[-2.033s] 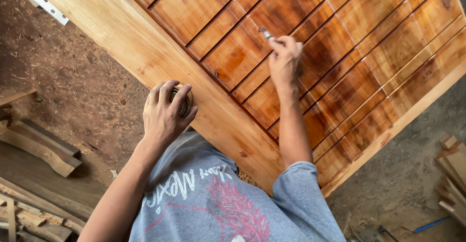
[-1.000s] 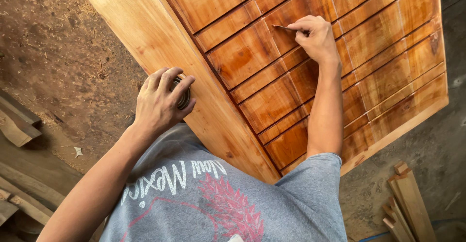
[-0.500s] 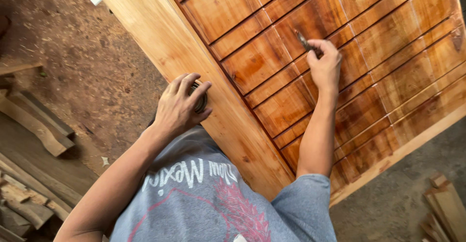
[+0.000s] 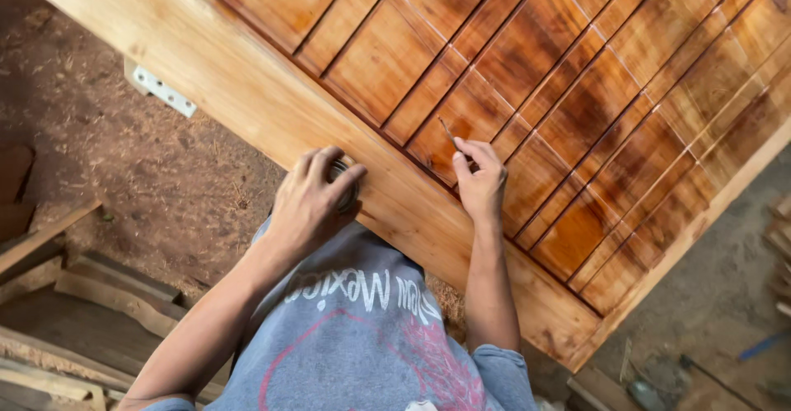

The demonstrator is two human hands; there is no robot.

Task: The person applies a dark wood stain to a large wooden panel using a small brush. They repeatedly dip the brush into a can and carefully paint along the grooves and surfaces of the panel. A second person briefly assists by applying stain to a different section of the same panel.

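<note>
A large wooden door [image 4: 527, 90] with grooved, reddish-stained panels and a pale frame lies flat in front of me. My right hand [image 4: 479, 182] pinches a thin brush-like tool [image 4: 449, 133] whose tip touches a groove of a panel near the frame. My left hand [image 4: 311, 201] rests at the door's pale edge, fingers wrapped around a small round dark tin [image 4: 344, 195]. My grey printed shirt [image 4: 362, 337] fills the bottom of the view.
A white metal hinge [image 4: 161, 91] sticks out from the door's edge at left. Dirt floor with sawdust [image 4: 140, 172] lies below. Scrap wooden planks [image 4: 74, 296] pile at bottom left; more wood pieces [image 4: 779, 238] and debris sit at right.
My right hand has drawn the tool back along the grooves toward the frame, closer to my body. The left hand keeps its hold on the tin. The view has shifted.
</note>
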